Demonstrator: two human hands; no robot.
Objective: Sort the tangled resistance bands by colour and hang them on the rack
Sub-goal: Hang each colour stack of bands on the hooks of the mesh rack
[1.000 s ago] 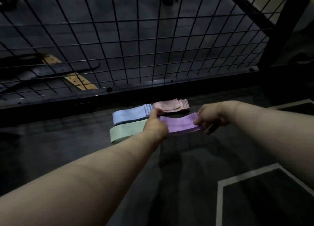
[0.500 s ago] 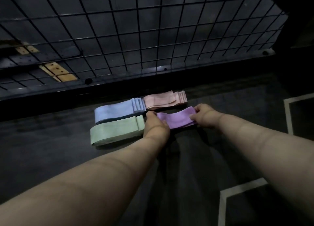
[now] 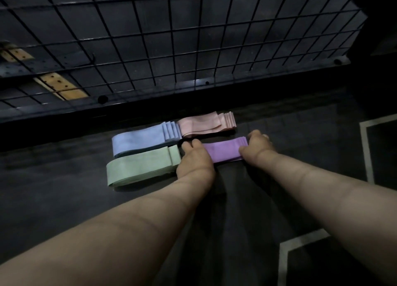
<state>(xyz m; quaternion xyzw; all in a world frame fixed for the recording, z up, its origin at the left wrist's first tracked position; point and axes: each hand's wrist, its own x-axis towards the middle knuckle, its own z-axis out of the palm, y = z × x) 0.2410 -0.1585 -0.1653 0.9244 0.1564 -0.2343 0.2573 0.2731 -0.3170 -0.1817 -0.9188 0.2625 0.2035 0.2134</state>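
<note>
Head view. Four folded stacks of resistance bands lie on the dark floor [image 3: 64,199], one of each colour, two hands among them. My right hand [image 3: 256,145] pinches the right end of the purple bands [image 3: 224,149], thumb on the near edge and fingers over the far edge. My left hand [image 3: 194,159] covers the stack's left end with its back to the camera; I cannot tell whether it grips. The green bands [image 3: 139,167] lie just left of the left hand, the blue bands [image 3: 141,140] beyond them, and the pink bands [image 3: 204,123] just beyond both hands. Stepped edges show several layers per stack; the dim light prevents an exact count. Beyond the stacks stands one wire grid rack [image 3: 171,38], cut off at the frame edges.
</note>
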